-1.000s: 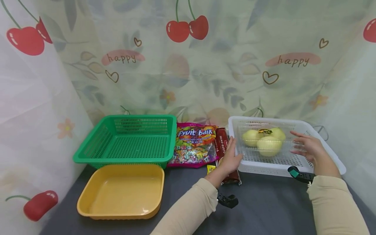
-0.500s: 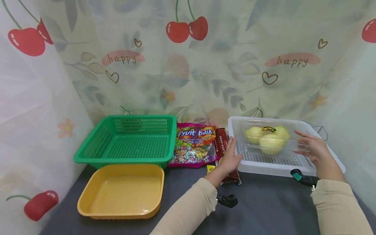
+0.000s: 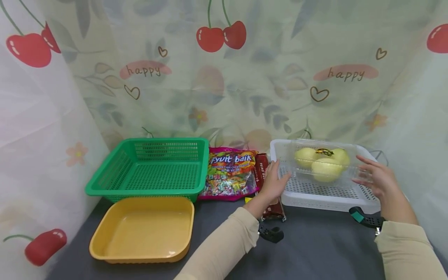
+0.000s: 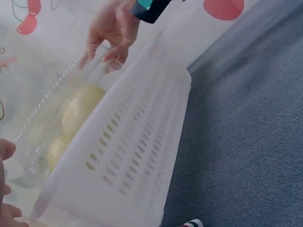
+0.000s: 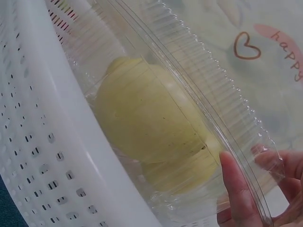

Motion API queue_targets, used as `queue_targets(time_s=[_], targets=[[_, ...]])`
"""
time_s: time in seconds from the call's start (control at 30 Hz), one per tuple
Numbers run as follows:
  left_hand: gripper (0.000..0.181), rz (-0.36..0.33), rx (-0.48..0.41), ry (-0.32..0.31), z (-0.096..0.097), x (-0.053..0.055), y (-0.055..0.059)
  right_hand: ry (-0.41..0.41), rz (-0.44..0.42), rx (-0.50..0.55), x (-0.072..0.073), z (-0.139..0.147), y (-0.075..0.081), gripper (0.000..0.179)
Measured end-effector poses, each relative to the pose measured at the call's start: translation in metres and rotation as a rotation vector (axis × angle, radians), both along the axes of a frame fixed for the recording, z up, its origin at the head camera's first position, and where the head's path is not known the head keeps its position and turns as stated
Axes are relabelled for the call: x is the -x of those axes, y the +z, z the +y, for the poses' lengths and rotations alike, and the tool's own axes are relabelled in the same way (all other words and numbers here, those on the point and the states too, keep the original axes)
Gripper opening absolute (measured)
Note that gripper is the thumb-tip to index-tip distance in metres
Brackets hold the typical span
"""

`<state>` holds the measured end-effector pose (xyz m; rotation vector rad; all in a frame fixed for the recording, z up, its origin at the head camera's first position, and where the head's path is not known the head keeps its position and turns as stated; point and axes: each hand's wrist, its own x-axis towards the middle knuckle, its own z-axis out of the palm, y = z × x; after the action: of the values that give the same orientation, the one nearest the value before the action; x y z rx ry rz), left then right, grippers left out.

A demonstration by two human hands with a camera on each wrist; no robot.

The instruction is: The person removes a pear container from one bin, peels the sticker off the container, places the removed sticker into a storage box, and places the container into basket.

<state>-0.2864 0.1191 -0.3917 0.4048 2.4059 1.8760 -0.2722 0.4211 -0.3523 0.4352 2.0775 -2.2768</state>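
Observation:
A clear plastic box (image 3: 344,182) with several pale yellow-green round fruits (image 3: 327,169) and a black-and-gold label shows over the white basket (image 3: 315,201). My right hand (image 3: 380,181) grips the box's right end; in the right wrist view, fingers (image 5: 236,189) lie on both sides of its clear edge. At the basket's left rim is my left hand (image 3: 274,184), fingers extended and thumb apart, with a gap between it and the box. Only fingertips (image 4: 5,150) of it appear in the left wrist view. Whether the box touches the basket floor is hard to tell.
Left of the white basket lie a dark red packet (image 3: 262,167) and a colourful candy bag (image 3: 231,175), beside a green basket (image 3: 147,191). In front of that stands a yellow tray (image 3: 140,229) on the dark table (image 3: 315,245). A printed curtain (image 3: 224,97) hangs behind.
The fruit box has shifted right and slightly up in the head view, away from my left hand. My right hand has moved right with it, while the left has stayed nearly still.

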Motion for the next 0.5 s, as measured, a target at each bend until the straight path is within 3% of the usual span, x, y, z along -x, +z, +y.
queue_targets(time_s=[0.33, 0.5], targets=[[0.066, 0.022, -0.031, 0.006, 0.008, 0.01, 0.011, -0.031, 0.007, 0.021, -0.012, -0.007, 0.009, 0.048], [0.069, -0.035, -0.132, -0.028, 0.016, 0.016, 0.02, -0.042, 0.03, 0.009, -0.016, -0.012, 0.012, 0.048]])
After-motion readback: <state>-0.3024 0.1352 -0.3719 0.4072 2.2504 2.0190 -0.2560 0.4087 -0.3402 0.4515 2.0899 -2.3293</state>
